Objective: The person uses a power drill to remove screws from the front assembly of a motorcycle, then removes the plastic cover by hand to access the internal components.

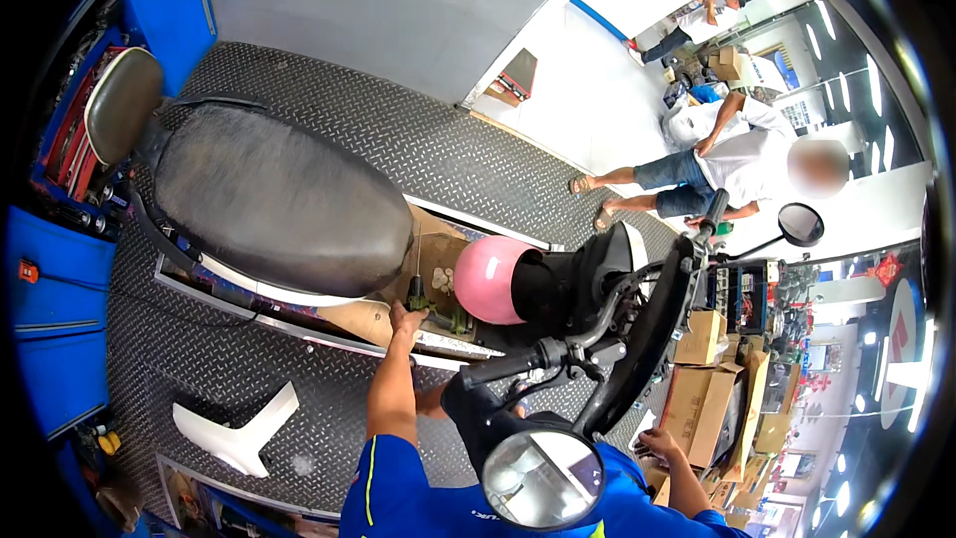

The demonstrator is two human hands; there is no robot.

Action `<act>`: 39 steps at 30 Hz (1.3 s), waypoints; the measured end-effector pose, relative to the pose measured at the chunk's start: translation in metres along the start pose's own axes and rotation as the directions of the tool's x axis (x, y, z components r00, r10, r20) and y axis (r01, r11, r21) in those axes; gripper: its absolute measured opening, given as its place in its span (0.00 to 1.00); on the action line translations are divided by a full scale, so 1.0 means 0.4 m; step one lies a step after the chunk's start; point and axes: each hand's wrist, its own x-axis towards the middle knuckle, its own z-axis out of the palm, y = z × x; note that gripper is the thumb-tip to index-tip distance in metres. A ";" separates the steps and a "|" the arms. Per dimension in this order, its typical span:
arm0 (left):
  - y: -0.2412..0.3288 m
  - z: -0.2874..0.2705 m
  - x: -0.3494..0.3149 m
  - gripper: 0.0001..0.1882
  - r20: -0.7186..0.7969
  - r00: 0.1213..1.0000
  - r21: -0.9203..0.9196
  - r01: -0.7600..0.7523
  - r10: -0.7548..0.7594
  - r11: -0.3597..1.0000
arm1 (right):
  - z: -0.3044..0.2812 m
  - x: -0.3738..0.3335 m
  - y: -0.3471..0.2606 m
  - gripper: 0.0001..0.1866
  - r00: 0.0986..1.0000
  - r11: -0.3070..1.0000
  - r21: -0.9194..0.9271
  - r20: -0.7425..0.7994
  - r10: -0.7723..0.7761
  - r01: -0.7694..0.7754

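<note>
My left hand [406, 321] reaches to the scooter's footboard and is closed around a dark green and black power driver [417, 295]. A long thin shaft runs from the tool toward the seat; the fingers partly hide its body. Right beside it on the footboard lies a pink helmet [488, 279], its dark opening turned toward the handlebar. Lower right, past the handlebar, my right hand [657, 444] has its fingers curled near the cardboard boxes. What it holds, if anything, is too small to make out. The scooter's long black seat [279, 201] stretches to the left.
The handlebar [637, 339] and a round mirror [543, 478] stand between my arms. A white body panel [239, 430] lies on the checkered metal floor. Cardboard boxes [700, 408] are stacked at right. A person [742, 159] stands beyond the scooter, another farther back. Blue cabinets [58, 279] line the left.
</note>
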 end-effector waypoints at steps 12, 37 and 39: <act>0.015 -0.330 -0.857 0.19 -0.202 0.968 -0.134 -0.181 0.152 0.974 | -0.172 0.149 -0.160 0.13 0.761 0.860 -0.095 -0.425 -0.490 0.501; 0.847 0.273 -2.128 0.42 -0.858 0.300 0.088 -0.712 0.416 0.696 | -0.176 -0.638 -0.424 0.53 -0.494 -0.124 0.542 0.618 -0.611 0.831; 0.878 0.302 -2.077 0.39 -0.746 0.382 0.168 -0.684 0.545 0.710 | -0.173 -0.586 -0.427 0.53 -0.438 -0.214 0.456 0.472 -0.765 0.864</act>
